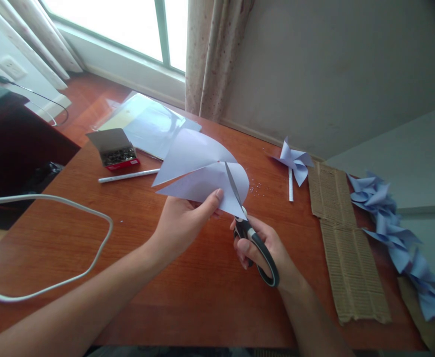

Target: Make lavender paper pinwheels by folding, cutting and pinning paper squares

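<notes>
My left hand (186, 218) pinches the near edge of a pale blue paper sheet (195, 158), holding it up above the wooden table (158, 287). The sheet has slits running toward its centre. My right hand (264, 250) grips black-handled scissors (256, 243), fingers through the loops. The blades (234, 188) point up and away, cutting into the paper toward a small red mark near its middle.
An open box of pins (115, 148) and a white stick (128, 175) lie at the left, with more paper sheets (146, 121) behind. A finished paper pinwheel (295, 163) lies at the right, beside corrugated cardboard (346, 243) and several pinwheels (396, 228). A white cable (91, 213) loops at the left.
</notes>
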Available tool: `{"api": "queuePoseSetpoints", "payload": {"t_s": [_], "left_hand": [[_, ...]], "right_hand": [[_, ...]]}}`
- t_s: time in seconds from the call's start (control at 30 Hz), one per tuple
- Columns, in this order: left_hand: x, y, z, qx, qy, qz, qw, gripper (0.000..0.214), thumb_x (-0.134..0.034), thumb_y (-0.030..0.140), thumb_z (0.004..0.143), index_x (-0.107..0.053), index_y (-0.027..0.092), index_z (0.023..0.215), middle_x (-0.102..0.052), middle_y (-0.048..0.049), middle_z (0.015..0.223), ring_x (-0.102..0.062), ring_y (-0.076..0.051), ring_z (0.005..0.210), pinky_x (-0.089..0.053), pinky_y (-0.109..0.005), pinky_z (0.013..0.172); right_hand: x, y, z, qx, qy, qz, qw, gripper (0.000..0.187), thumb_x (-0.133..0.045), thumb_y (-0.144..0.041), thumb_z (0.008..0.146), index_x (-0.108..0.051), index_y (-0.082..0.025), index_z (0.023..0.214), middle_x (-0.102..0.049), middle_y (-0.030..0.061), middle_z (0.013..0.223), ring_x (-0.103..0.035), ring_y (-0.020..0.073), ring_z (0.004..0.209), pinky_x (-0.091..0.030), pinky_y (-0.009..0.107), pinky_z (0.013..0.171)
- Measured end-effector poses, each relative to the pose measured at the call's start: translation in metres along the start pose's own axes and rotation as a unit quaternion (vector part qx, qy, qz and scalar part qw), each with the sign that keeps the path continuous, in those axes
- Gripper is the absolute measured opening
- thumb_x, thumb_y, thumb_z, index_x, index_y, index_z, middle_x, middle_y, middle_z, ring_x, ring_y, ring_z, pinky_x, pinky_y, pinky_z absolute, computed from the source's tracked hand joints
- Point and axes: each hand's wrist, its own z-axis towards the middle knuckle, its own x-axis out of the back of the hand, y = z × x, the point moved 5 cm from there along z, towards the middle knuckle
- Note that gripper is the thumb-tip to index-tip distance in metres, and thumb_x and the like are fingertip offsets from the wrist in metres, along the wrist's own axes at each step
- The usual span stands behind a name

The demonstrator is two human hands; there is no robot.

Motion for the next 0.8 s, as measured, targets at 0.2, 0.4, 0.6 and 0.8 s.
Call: {"api": "queuePoseSetpoints", "payload": {"t_s": [0.2,0.4,0.6,0.8], "left_hand": [[0.0,-0.0009,0.0,-0.005,-0.009,-0.01,1.0,0.024,-0.069,0.028,0.083,-0.062,0.017,0.063,-0.066,0.0008,0.058,-0.061,-0.012,0.054,-0.049,-0.02,0.052],[-0.0002,-0.0005,0.0003,-0.011,-0.01,-0.008,1.0,0.023,-0.067,0.026,0.084,-0.062,0.017,0.064,-0.066,0.0007,0.058,-0.061,-0.012,0.053,-0.048,-0.02,0.052],[0.0001,-0.0009,0.0006,-0.011,-0.007,0.007,1.0,0.023,-0.067,0.027,0.084,-0.062,0.017,0.064,-0.067,-0.0003,0.058,-0.062,-0.013,0.054,-0.048,-0.021,0.051],[0.0001,-0.0005,0.0008,-0.017,-0.012,-0.008,1.0,0.023,-0.066,0.025,0.085,-0.062,0.017,0.064,-0.066,0.0009,0.058,-0.061,-0.012,0.054,-0.048,-0.02,0.052]], "right_hand": [[0.0007,0.0015,0.0,-0.003,-0.003,0.003,1.0,0.042,-0.076,-0.05,0.083,-0.059,-0.018,0.104,-0.052,-0.0066,0.062,-0.051,0.0082,0.046,-0.042,0.02,0.043],[0.0006,0.0018,0.0004,-0.01,0.007,-0.013,1.0,0.043,-0.076,-0.052,0.082,-0.058,-0.018,0.103,-0.052,-0.0066,0.061,-0.05,0.0082,0.045,-0.042,0.02,0.043],[0.0002,0.0008,0.0003,-0.014,0.01,-0.018,1.0,0.044,-0.076,-0.053,0.081,-0.057,-0.019,0.102,-0.051,-0.007,0.061,-0.049,0.0081,0.045,-0.042,0.02,0.043],[0.0001,0.002,-0.0003,-0.016,0.012,-0.009,1.0,0.042,-0.08,-0.048,0.079,-0.058,-0.018,0.1,-0.052,-0.0074,0.059,-0.049,0.0076,0.043,-0.041,0.019,0.042]]}}
